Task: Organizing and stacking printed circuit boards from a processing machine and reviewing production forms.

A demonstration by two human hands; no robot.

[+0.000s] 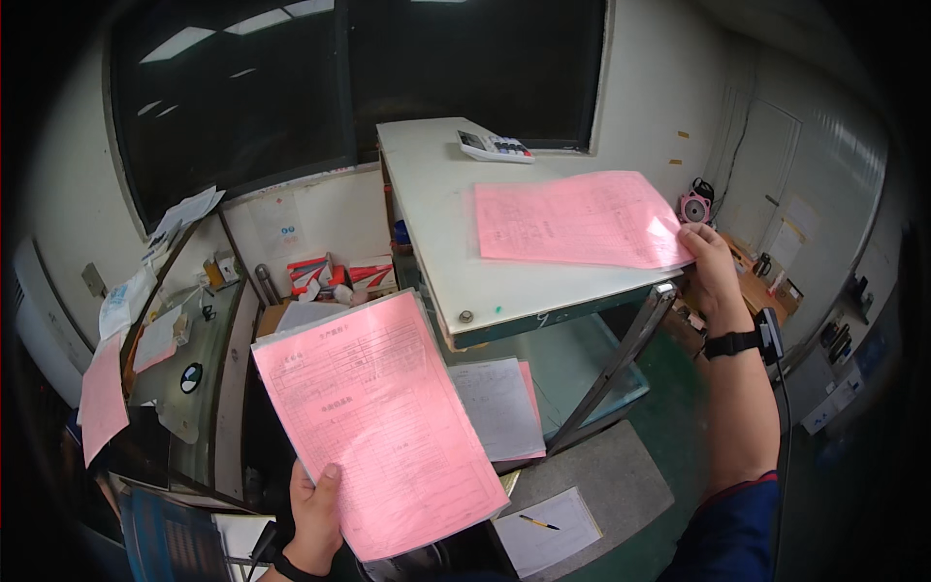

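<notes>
My left hand (317, 504) grips a pink printed form in a clear plastic sleeve (373, 417) by its lower left edge, thumb on the front. The sheet is tilted up toward me. At the right, my right hand (711, 260) pinches the right end of a second pink form in a clear sleeve (572, 218). That one lies over the white tabletop (436, 228), its right part lifted and slightly curved. Both wrists wear dark bands, and a small device sits on the right one.
A calculator (495, 147) rests at the table's far end. Below are a glass shelf with papers (499, 407) and a grey board holding a white sheet (548, 533) and pen (539, 522). Left stands a cluttered glass-topped desk (199, 388). A metal leg (621, 359) supports the table's near corner.
</notes>
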